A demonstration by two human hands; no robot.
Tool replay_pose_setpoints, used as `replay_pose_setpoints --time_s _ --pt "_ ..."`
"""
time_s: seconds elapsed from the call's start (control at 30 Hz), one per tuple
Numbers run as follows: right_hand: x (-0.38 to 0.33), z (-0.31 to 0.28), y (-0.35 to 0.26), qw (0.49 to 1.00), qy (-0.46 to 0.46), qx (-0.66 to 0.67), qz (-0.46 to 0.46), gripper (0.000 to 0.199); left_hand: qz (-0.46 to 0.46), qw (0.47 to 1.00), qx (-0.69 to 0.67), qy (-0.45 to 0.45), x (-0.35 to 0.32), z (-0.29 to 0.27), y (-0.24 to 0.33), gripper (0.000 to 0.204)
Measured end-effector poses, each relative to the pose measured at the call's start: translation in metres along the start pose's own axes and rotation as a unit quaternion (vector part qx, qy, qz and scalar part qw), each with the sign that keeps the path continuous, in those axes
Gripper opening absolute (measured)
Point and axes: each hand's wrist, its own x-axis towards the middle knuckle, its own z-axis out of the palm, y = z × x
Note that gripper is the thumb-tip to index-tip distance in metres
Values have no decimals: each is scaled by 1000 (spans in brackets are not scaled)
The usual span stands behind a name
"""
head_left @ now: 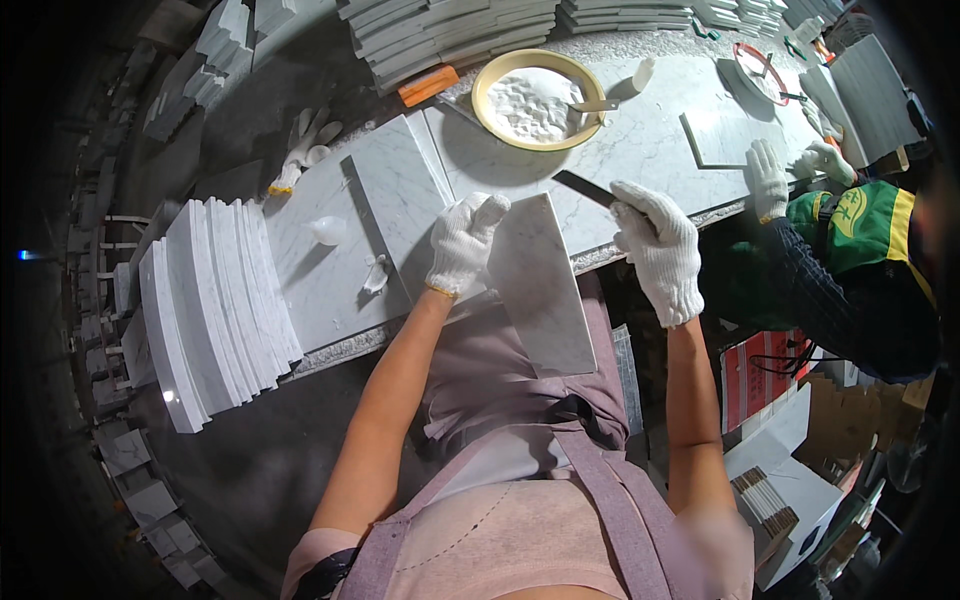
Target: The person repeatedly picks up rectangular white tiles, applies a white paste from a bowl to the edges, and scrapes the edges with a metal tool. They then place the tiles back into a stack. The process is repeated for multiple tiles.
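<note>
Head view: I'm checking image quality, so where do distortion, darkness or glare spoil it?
Head view: fisheye bends the worktable edge; corners fall black; the left side is dim; a small glare spot sits on the stacked marble tiles; the left hand and right hand stay sharp.

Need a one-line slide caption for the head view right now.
Gloved left hand steadies a marble tile at the workbench edge while the right hand holds a scraper blade beside it.

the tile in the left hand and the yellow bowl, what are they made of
Tile: looks like white marble, smooth cut face with faint grey veining, matching the stacked tiles. Yellow bowl: probably plastic, going by its even colour and thin rim; holds white paste.
</note>
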Motion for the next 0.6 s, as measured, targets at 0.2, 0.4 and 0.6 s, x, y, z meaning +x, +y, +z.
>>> replay_pose_setpoints --time_s 0.2,0.4,0.6 --pt "32 -7 -1 995 6 53 88 30 -30 999 -33 -12 0 -1 0 27" --pt "93 8 14 987 -26 -152 -45 27 -5 1000 -15 6 -1 -1 6 16" --pt "132 33 26 937 -41 -316 -145 21 -98 995 -17 -26 -1 -4 9 12"
